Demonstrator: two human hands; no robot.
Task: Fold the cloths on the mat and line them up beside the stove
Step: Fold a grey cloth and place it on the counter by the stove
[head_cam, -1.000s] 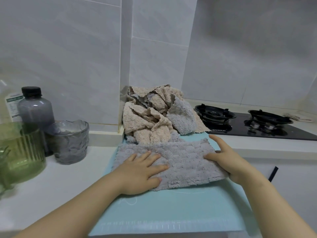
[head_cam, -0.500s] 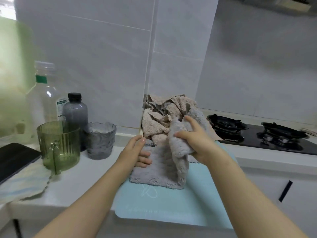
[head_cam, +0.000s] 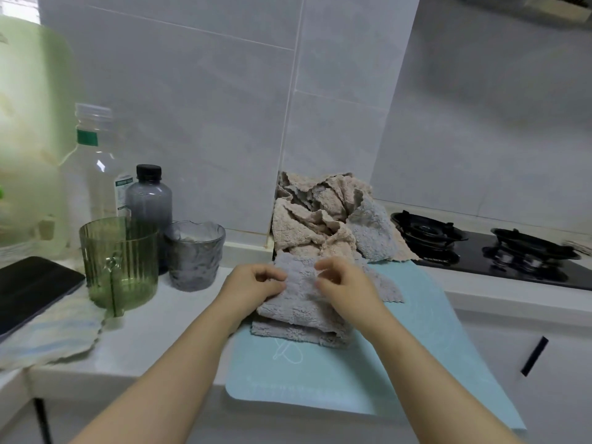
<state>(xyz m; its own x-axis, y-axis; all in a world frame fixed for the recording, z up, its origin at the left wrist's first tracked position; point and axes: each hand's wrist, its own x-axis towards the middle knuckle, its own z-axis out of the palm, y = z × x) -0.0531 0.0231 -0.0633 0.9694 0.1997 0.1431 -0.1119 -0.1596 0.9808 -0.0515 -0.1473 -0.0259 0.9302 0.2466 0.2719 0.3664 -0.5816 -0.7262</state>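
On the teal mat (head_cam: 320, 379), the grey cloth (head_cam: 298, 315) lies part-folded. The left hand (head_cam: 253, 285) and right hand (head_cam: 344, 288) each pinch its upper layer. Soft, light, limp (judged): grip corners. The unfolded cloths (head_cam: 314, 219) lie at 12 o'clock, the stove (head_cam: 499, 261) at 2.

Single view from a head-worn, wide-angle lens, close above the near edge of the table (head_cam: 153, 331), looking forward and down along both forearms to the left hand (head_cam: 256, 283) and right hand (head_cam: 346, 288) at mid-frame. Faces the tiled wall (head_cam: 192, 107), centring on the grey cloth (head_cam: 298, 302) on the mat (head_cam: 426, 331), with the stove (head_cam: 499, 261) off to the right and the green cup (head_cam: 118, 261) to the left. Bends straight tile lines toward the corners and takes in the cabinet front (head_cam: 512, 363) below the table edge at lower right.
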